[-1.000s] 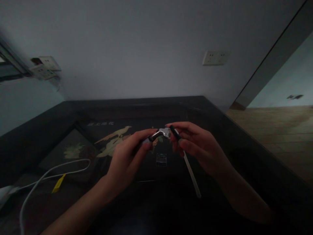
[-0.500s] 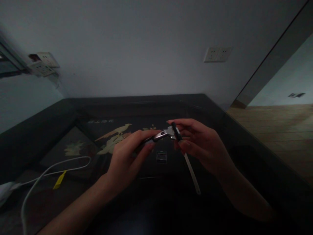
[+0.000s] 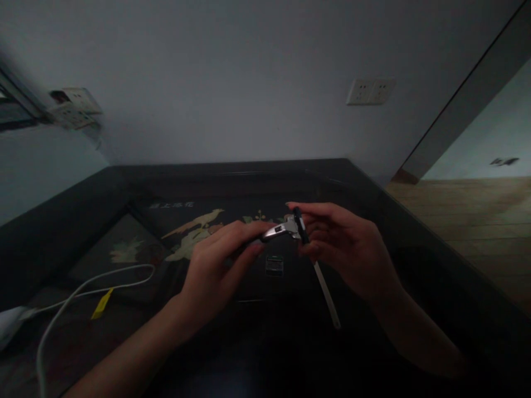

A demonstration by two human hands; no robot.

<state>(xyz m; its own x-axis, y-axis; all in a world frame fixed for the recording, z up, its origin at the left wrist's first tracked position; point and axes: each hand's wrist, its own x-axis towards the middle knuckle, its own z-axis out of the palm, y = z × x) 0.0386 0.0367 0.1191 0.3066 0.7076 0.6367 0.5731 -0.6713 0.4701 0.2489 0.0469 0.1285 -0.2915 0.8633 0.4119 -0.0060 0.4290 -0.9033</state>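
A razor (image 3: pixel 277 230) with a silver neck and a dark crosswise head hangs above the dark table. My left hand (image 3: pixel 222 260) is closed around its handle, most of which the fingers hide. At the other end, thumb and fingers of my right hand (image 3: pixel 346 243) pinch the black razor head (image 3: pixel 301 225) by its two ends. Below the hands lies a small clear and dark case (image 3: pixel 274 266). A thin pale strip with a hole at its end (image 3: pixel 327 296) lies below my right hand, its upper end hidden by the fingers.
The dark table (image 3: pixel 232 172) bears a bird-and-flower picture and has a raised rim at the back. At left lie a white cable (image 3: pixel 95 290) with a yellow tag (image 3: pixel 102 304) and a white adapter (image 3: pixel 9 326). Wall sockets (image 3: pixel 370 92) are behind; wooden floor (image 3: pixel 477 221) at right.
My right fingers have shifted slightly on the razor head, the thumb tip drawing a little down and left. The razor has moved a touch to the right; all else stays put.
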